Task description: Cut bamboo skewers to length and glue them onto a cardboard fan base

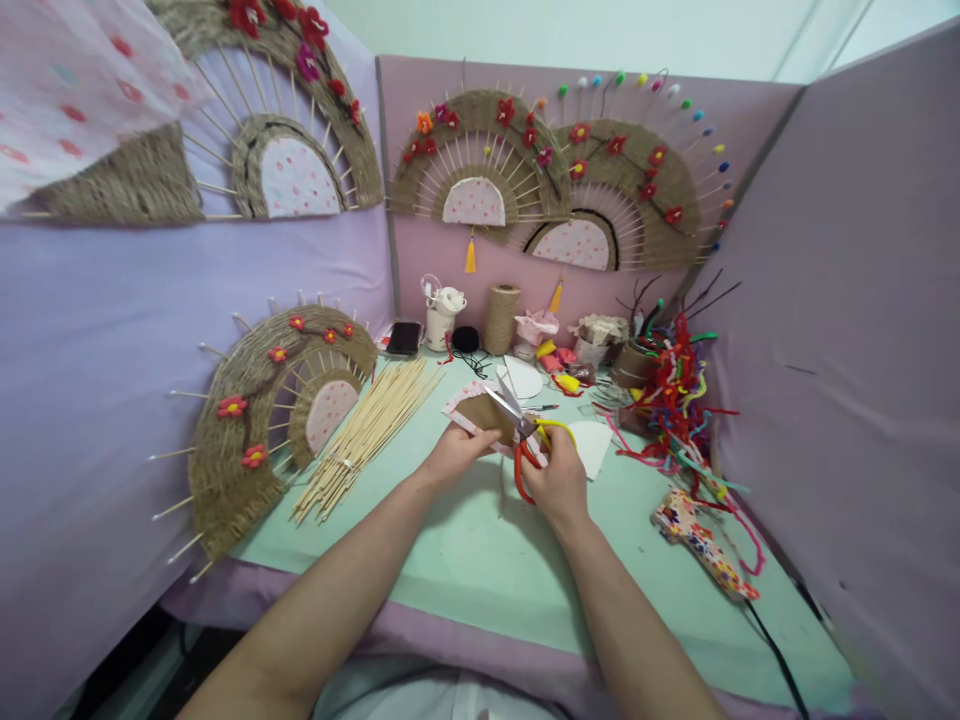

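My left hand (459,450) grips the near edge of a brown cardboard piece (480,412), which has white fabric with pink spots around its rim. In my right hand (559,478) is a pair of scissors (517,410) with one red and one yellow handle. Their blades are parted and lie over the cardboard piece, pointing up and left. White paper pieces (592,448) lie on the table just right of and behind my hands. A pen-like thing (541,407) rests behind the scissors.
Bamboo sticks (367,430) lie in a bundle at left, beside a twine fan (247,430). At the back stand a twine spool (502,318) and a white container (442,318). Colourful pipe cleaners (679,390) and a flower-patterned glue gun (705,540) with a cord are at right.
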Available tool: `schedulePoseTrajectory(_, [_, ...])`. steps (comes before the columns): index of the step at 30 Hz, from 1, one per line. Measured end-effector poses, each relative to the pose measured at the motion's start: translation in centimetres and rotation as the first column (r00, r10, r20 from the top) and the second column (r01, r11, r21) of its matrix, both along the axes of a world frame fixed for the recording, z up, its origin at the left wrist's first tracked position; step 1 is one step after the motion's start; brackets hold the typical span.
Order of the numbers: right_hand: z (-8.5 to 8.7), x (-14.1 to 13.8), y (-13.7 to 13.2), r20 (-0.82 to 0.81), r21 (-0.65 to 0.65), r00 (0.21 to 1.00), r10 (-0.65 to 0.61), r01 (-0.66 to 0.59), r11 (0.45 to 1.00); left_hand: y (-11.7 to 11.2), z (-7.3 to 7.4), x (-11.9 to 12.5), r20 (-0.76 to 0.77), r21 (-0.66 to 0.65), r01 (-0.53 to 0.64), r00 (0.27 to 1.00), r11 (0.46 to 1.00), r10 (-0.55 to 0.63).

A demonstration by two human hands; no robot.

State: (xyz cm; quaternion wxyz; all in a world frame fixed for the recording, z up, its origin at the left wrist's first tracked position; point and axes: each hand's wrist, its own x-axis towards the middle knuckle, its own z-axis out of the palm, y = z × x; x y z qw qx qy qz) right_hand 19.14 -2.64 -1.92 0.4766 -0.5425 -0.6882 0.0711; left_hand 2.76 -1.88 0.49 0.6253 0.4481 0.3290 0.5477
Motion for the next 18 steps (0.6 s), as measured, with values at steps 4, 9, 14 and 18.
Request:
schedulePoseTrajectory(4, [0.5, 0.8, 0.4, -0.153, -0.087, 0.985, -0.081, 0.068, 0.994, 0.6, 0.5, -0.7, -0.026, -0.084, -0.191, 0.981, 0.978, 0.190])
schedulePoseTrajectory(9, [1.5, 3.6, 2.2, -0.001, -0.266, 0.952, -0.305, 0.294, 0.918, 1.9, 0.8, -2.0, 0.024, -0.159, -0.401, 0.912, 0.902, 0.410])
schedulePoseTrajectory(14, [2.8, 7.1, 5.3, 0.331, -0.402, 0.907, -0.260, 0.385, 0.831, 2.2, 0.6, -2.0, 0.048, -0.176, -0.436, 0.891, 0.882, 0.451])
schedulePoseTrajectory(18, [2.9, 8.4, 8.0, 0.489, -0.465, 0.844, -0.219, 0.464, 0.754, 2.2, 0.6, -1.8, 0.077, -0.145, -0.470, 0.872, 0.871, 0.483])
